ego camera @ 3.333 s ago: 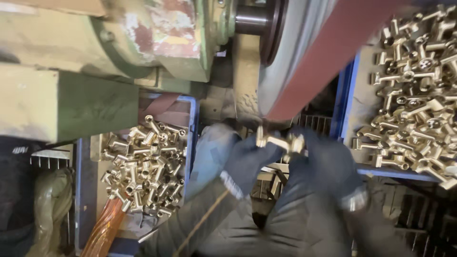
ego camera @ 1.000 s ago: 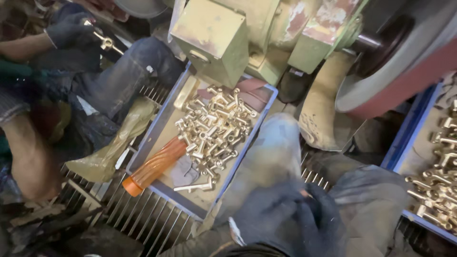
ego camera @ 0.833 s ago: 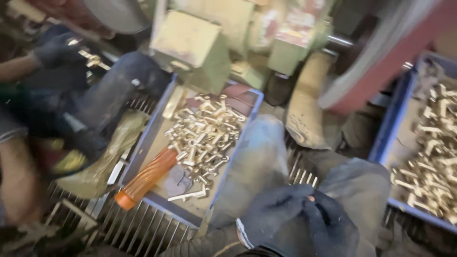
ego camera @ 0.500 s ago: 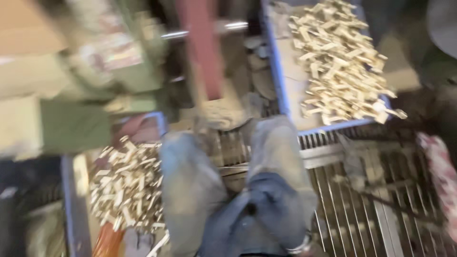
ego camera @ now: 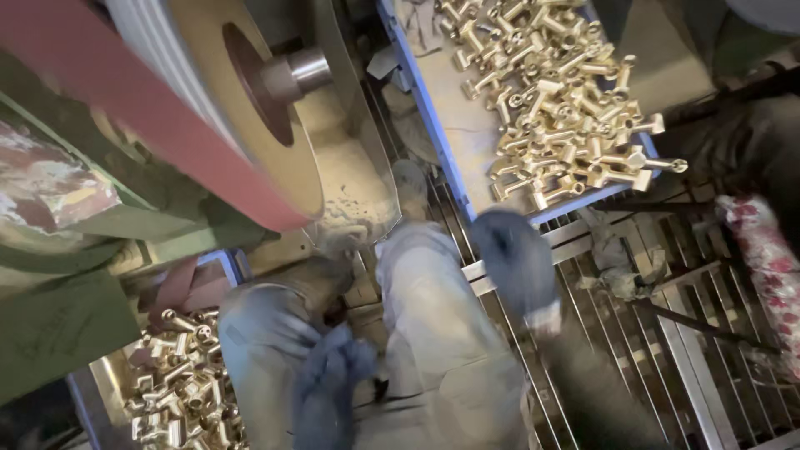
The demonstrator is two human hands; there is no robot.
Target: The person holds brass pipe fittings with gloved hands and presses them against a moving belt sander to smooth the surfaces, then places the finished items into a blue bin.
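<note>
Brass-coloured fittings lie heaped in the blue tray at the upper right, piled toward its far and right edges, with bare tray floor along its left edge. Your right hand, in a dark glove, is stretched forward just below the tray's near edge, back of the hand upward, wrist and dark sleeve trailing toward the lower right. It is blurred; you cannot tell whether the fingers are spread or closed, and nothing shows in them. It is near the fittings but not touching them.

Your left hand, also dark-gloved, hangs low between your knees, over the grey trousers. It appears loosely curled with nothing visible in it, though blur prevents a firm reading.

A second blue tray at the lower left holds more brass pieces, just beside your left knee. Above it stands the green machine housing, with the large wheel and its red-brown sanding belt running across the upper left. A metal floor grating lies beneath your legs and extends to the right.
</note>
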